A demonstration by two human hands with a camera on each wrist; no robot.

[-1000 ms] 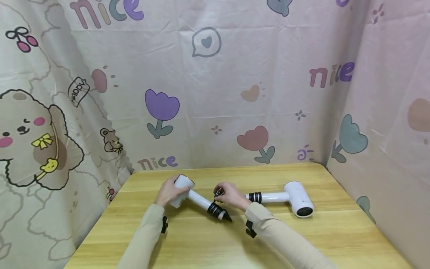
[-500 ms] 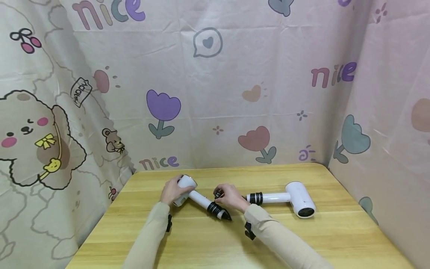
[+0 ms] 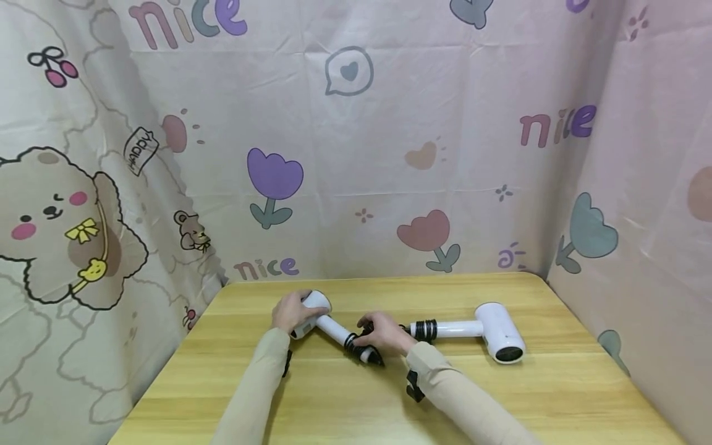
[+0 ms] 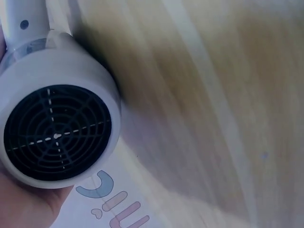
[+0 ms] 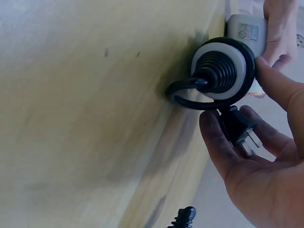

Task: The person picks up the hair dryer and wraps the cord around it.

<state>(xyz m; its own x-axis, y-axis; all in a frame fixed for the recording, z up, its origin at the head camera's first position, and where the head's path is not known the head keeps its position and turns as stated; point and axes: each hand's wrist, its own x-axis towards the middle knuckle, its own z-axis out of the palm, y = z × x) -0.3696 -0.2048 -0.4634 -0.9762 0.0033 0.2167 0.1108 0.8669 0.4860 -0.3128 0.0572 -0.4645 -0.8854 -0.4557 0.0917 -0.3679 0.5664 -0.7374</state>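
A white hair dryer [image 3: 332,329] lies tilted on the table, its black cord [image 3: 352,343] wound round the handle. My left hand [image 3: 290,313] grips its head from behind; the left wrist view shows the round dark grille [image 4: 57,134] close up. At the handle's end is my right hand [image 3: 384,334]. In the right wrist view its fingers hold the black two-pin plug [image 5: 238,124], prongs outward, while the thumb [image 5: 278,85] touches the wound cord at the handle's rim. A short loop of cord hangs from the ribbed strain relief [image 5: 216,71].
A second white hair dryer [image 3: 500,330] lies to the right, its handle toward my right hand and wrapped with black cord [image 3: 426,329]. The wooden table [image 3: 345,408] ends at a patterned curtain [image 3: 356,154] behind and on both sides.
My right hand has come down and left, bringing the plug from above the handle to the cord windings. My left hand keeps its grip, and the dryer's head has turned slightly.
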